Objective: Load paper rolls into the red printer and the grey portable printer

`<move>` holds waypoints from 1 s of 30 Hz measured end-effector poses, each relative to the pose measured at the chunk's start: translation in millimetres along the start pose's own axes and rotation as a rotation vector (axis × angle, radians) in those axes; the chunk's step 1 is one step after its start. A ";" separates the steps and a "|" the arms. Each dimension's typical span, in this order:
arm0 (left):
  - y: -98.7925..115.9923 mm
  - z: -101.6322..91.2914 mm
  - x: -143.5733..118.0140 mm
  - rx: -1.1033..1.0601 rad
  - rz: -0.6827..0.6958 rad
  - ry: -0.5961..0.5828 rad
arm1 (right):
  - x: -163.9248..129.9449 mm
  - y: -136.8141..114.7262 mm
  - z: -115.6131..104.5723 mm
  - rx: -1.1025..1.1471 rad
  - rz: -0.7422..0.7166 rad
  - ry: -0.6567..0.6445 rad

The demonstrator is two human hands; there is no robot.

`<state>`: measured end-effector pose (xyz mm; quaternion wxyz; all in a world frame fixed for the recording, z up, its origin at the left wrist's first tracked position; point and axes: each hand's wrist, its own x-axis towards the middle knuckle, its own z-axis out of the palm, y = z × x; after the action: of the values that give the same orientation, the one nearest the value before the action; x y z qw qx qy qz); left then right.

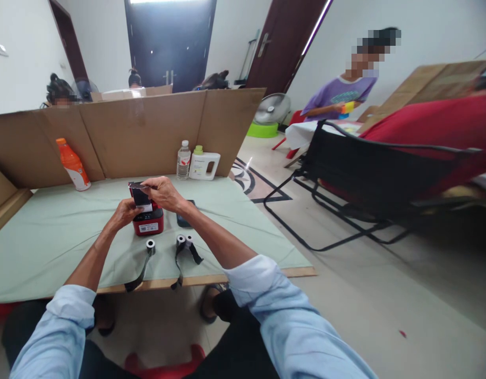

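Both hands work over a small red printer (pixel 148 222) near the middle of the green-covered table (pixel 49 237): the right hand (pixel 163 192) pinches the top edge of a black paper strip (pixel 140 196) coming up out of the printer, fingers closed on it. The left hand (pixel 124 212) is against the printer's left side & the strip's lower part; can't tell how firmly it grips. Just in front lie three small paper rolls (pixel 150 244) w/ dark tails hanging over the table edge, a phone (pixel 184 218) sits beside the printer on the right, and an orange bottle (pixel 72 164) stands well back by the cardboard wall (pixel 140 131).
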<state>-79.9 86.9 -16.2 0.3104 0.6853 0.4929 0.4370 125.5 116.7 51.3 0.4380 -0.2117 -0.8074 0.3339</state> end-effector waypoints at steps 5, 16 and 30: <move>9.4 -9.0 -3.9 -0.009 0.042 0.073 | -4.7 -14.0 -2.2 0.033 -0.066 0.041; 33.3 -59.9 -57.2 0.095 -0.015 0.278 | -35.6 -42.0 17.7 0.080 -0.149 -0.025; 100.0 35.3 -63.0 0.352 0.287 -0.043 | -157.5 -38.3 -66.9 0.025 0.241 0.306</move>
<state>-15.9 -4.7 36.0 0.1311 0.8013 0.4522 0.3691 263.3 14.1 16.2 0.5150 -0.3496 -0.6961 0.3578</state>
